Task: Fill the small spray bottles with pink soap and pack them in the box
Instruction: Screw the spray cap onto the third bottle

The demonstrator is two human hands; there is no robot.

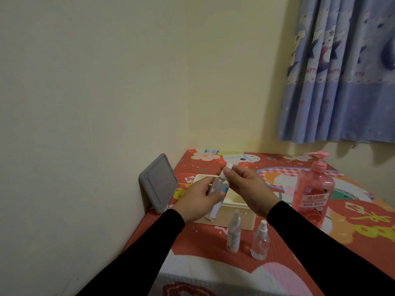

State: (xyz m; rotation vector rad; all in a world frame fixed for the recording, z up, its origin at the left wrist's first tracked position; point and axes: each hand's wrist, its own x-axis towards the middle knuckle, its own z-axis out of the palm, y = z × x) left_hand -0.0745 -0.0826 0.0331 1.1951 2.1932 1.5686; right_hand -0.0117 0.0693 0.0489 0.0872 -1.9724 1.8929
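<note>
A small clear spray bottle (218,186) is held up above the cream box (233,212), tilted a little. The left hand (197,199) grips its body, fingers curled round it. The right hand (248,186) pinches the bottle's white cap (227,167) between thumb and fingertips. A white tube-like piece hangs below the left hand; what it is cannot be told. The box sits open on the table (277,253), which has a red cartoon-print cover. In front of the box stand two more small spray bottles: a slim one (234,231) and, to its right, a rounder one (260,240). Right of the box stands the big pink soap pump bottle (315,189). Left of the box, a grey lid (159,182) leans against the wall.
</note>
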